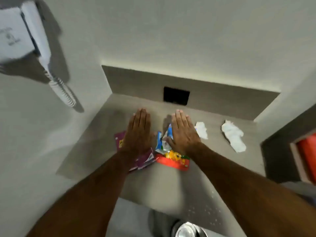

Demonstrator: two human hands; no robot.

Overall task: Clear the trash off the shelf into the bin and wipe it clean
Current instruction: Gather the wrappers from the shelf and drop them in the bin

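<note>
Both my hands are stretched flat, palms down, over a grey shelf (95, 144) set in a wall recess. My left hand (138, 132) hovers over a purple wrapper (145, 158), fingers straight and together, holding nothing. My right hand (183, 132) lies above a blue and white wrapper (162, 142), also empty. A red and yellow wrapper (176, 160) lies just in front of my right wrist. To the right, two crumpled white tissues rest on the shelf, a small tissue (201, 130) and a larger tissue (233, 135). A shiny round metal bin lid (188, 230) shows at the bottom edge.
A black rectangular plate (176, 96) sits in the recess's back wall. A white wall-mounted hair dryer (35, 40) with a coiled cord hangs at the upper left. A dark niche with something orange-red (307, 156) is at the right edge.
</note>
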